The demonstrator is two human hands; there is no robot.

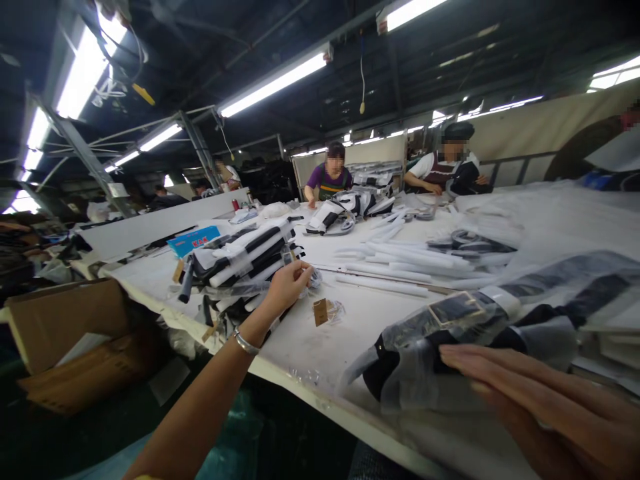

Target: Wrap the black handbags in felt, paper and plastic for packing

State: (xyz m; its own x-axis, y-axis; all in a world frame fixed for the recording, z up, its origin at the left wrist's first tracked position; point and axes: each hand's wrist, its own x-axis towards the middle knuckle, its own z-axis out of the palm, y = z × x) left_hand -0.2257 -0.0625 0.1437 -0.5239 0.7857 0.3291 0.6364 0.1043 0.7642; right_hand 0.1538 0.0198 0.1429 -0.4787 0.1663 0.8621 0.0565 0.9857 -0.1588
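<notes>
My left hand (289, 285) reaches out over the table, its fingertips drawn together beside a small tangle of thin clear loops (315, 280). What sits between those fingertips is too small to make out. Nearer to me lies a brown tag (321, 312) with thin white strings. At the right, my right hand (545, 400) is stretched flat, fingers straight, over a black item in a clear plastic bag (400, 363). Left of my left hand rises a stack of plastic-wrapped black and white items (245, 257).
White foam tubes (395, 257) lie across the middle of the white table (320, 367). A blue packet (195, 240) rests behind the stack. Two co-workers sit across the table, near more wrapped items (345, 207). A cardboard box (70, 327) stands at lower left.
</notes>
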